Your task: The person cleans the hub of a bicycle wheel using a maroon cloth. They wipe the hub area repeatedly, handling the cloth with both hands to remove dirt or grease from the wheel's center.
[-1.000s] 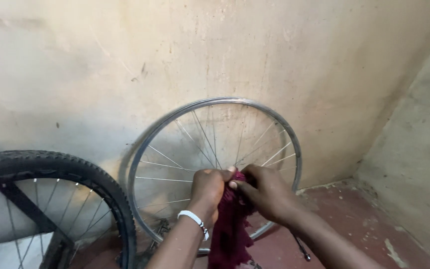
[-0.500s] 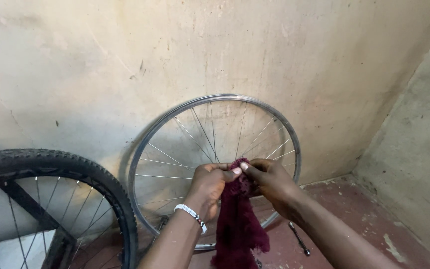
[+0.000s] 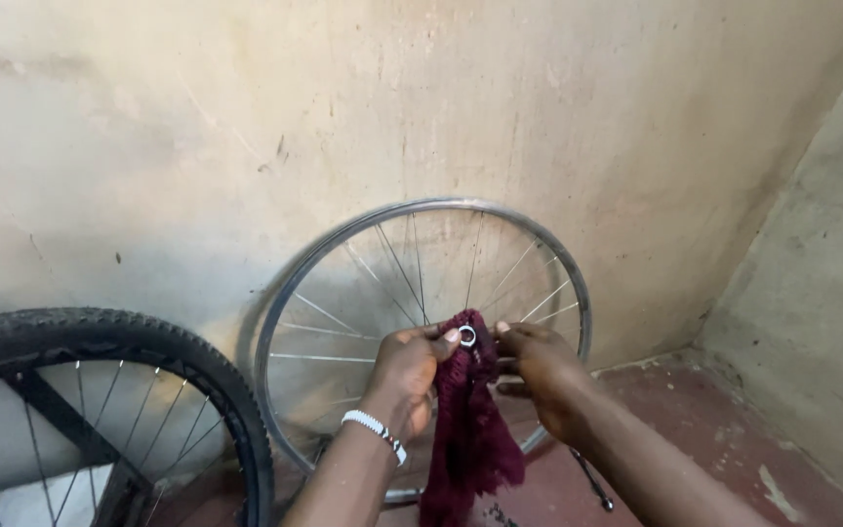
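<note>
My left hand (image 3: pixel 408 377), with a white bracelet on the wrist, and my right hand (image 3: pixel 540 372) hold a dark red knitted cloth (image 3: pixel 467 429) between them. A small silver metal ring or nut (image 3: pixel 466 337) sits at the top of the cloth, pinched by my left thumb and fingers. The cloth hangs down from both hands. Right behind them a bare silver bicycle rim (image 3: pixel 421 332) with thin spokes leans against the wall.
A bicycle wheel with a knobby black tyre (image 3: pixel 109 342) stands at the lower left. A stained beige wall (image 3: pixel 343 127) fills the background and meets a side wall at the right. The floor (image 3: pixel 724 439) is reddish. A thin metal rod (image 3: pixel 592 480) lies by the rim.
Both hands have lifted a little with the cloth. The small metal ring now shows at the top of the cloth between my fingers.
</note>
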